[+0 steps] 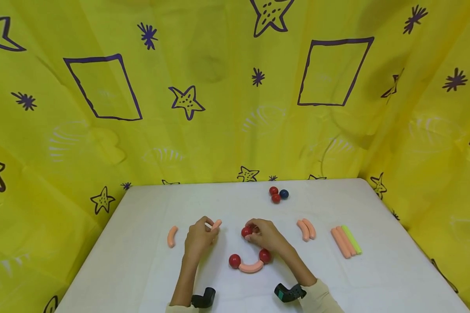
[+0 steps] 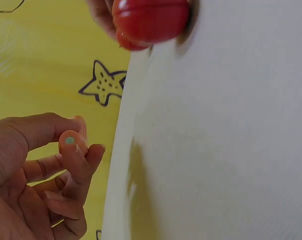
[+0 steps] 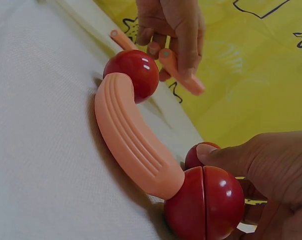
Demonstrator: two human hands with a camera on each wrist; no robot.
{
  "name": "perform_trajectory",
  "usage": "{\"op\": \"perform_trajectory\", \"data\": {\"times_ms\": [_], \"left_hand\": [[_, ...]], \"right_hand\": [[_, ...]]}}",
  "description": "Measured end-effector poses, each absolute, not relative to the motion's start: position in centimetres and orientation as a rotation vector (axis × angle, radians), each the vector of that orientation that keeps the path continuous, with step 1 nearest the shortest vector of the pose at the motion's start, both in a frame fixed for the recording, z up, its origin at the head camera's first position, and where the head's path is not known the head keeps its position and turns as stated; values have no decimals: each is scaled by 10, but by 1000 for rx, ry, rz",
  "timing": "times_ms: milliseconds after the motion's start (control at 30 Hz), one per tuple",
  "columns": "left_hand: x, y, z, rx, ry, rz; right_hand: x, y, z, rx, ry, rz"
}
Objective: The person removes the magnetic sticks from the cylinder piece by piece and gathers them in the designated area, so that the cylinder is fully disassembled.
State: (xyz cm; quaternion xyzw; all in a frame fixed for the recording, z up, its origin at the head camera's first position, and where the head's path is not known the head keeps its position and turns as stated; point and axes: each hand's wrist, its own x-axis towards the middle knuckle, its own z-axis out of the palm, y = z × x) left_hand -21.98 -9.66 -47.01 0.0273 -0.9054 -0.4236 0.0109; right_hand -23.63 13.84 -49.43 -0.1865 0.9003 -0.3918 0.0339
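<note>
My left hand (image 1: 199, 237) pinches a short peach magnetic stick (image 1: 217, 224) above the table; its round end, with a grey dot, faces the camera in the left wrist view. Between the thumb and fingers of my right hand (image 1: 269, 237) is a red ball (image 1: 246, 232). Nearer to me, a curved peach stick (image 1: 251, 267) lies on the table, touching a red ball (image 1: 234, 261) at its left end and another red ball (image 1: 264, 255) at its right end. Seen from the right wrist, the curved stick (image 3: 133, 135) has grooves along its length.
Left of my left hand lies a curved peach stick (image 1: 172, 237). Two more curved sticks (image 1: 306, 229) lie to the right, beside straight peach sticks (image 1: 341, 242) and a green stick (image 1: 351, 240). Two red balls (image 1: 276, 198) and a blue ball (image 1: 283, 194) sit near the back edge.
</note>
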Motion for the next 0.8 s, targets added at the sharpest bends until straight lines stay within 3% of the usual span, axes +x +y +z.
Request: {"op": "perform_trajectory", "data": {"times_ms": [367, 800], "left_hand": [[-223, -155, -463, 333, -2717, -1263], [-205, -211, -472, 598, -2721, -1103]], "right_hand": [[-237, 137, -493, -524, 2763, -1228], [-236, 139, -496, -558, 2763, -1236]]}}
